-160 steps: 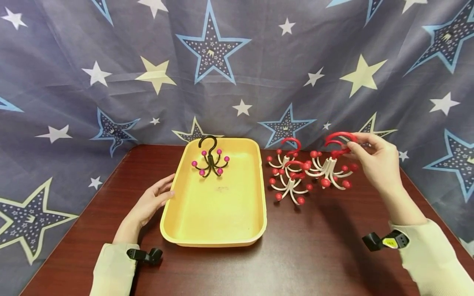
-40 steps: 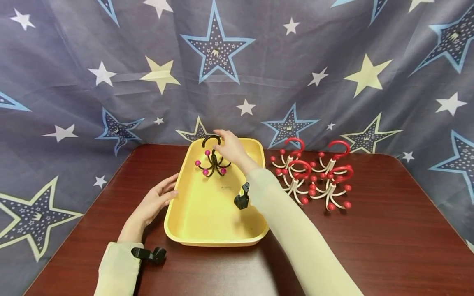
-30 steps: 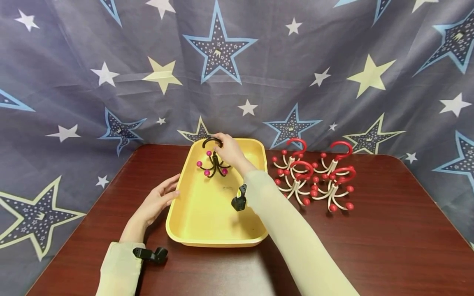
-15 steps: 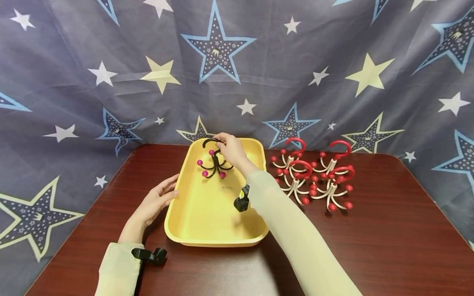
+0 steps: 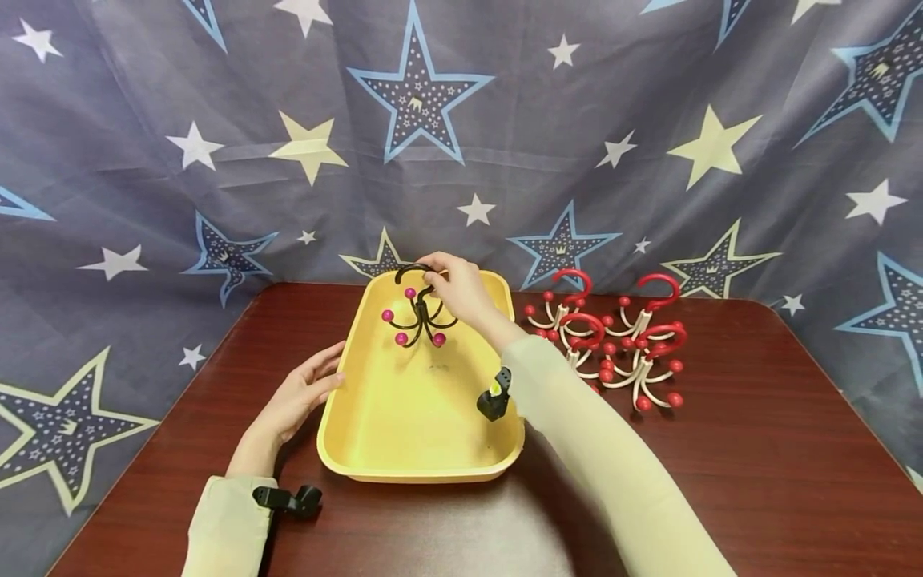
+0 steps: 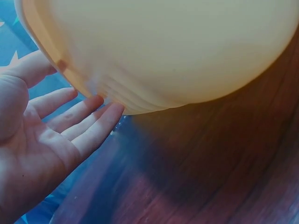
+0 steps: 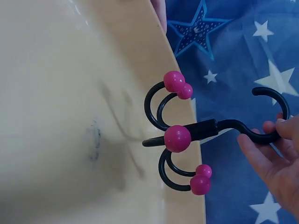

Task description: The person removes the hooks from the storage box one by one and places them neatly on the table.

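Observation:
My right hand (image 5: 465, 296) pinches the curved top of a black multi-arm hook hanger (image 5: 422, 316) with pink balls on its arm ends. In the right wrist view the thumb and fingers close on the bend of the hook (image 7: 264, 138), and its shadow falls on the tray floor. The hanger is over the far part of a yellow tray (image 5: 411, 429). My left hand (image 5: 299, 397) lies at the tray's left side; in the left wrist view its straight fingers (image 6: 88, 126) reach the outer wall, with the thumb near the rim.
Right of the tray stand several white hook hangers (image 5: 642, 373) with red hooks and red balls, close together; my right sleeve (image 5: 577, 417) partly covers one. A star-print cloth (image 5: 505, 160) hangs behind the dark wood table (image 5: 757, 449).
Earlier my right hand held a red-and-white hanger, which now stands with the others. It has since moved to the black hanger, gripped its hook and shifted it slightly right. My left hand stays put.

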Motion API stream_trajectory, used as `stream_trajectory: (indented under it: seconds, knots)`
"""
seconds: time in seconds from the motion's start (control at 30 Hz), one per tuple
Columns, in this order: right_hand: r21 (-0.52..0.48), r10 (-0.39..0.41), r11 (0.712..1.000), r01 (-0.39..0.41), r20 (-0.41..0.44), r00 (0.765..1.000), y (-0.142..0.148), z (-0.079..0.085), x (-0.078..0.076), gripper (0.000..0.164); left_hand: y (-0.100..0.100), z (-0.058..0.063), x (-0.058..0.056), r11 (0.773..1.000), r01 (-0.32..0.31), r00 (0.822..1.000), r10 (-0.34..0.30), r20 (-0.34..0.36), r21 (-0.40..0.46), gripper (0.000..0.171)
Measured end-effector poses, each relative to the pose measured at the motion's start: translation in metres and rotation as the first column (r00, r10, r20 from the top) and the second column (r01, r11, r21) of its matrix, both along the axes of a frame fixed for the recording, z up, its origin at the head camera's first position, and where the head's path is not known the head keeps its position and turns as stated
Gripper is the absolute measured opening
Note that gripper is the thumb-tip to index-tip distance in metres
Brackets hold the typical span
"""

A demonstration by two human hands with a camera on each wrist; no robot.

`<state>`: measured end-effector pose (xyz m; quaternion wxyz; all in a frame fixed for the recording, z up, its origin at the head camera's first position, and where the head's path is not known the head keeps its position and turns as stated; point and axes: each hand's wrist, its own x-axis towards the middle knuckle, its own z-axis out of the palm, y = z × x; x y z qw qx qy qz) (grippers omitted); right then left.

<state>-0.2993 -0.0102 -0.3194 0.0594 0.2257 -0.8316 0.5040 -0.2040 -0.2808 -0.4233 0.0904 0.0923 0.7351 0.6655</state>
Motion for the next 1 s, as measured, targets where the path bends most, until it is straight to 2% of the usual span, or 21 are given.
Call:
stream_trajectory:
  seconds: [0.3,0.57,1.0]
  knots:
    - [0.001,0.021,1.0,-0.021,-0.036,0.999,0.023,0.011,0.021,0.02,0.0,0.001,0.001,1.0,0.002,1.0,-0.002,-0.003,0.004,0.06]
    - [-0.074,0.076,0.994,-0.078,-0.023,0.997,0.05,0.023,0.045,0.021,0.0,0.002,0.002,1.0,-0.001,1.0,0.001,0.007,0.01,0.06]
    - [-0.178,0.076,0.981,-0.082,-0.041,0.996,0.109,0.032,0.08,0.024,0.0,0.003,0.002,1.0,-0.006,1.0,0.006,0.01,-0.005,0.061]
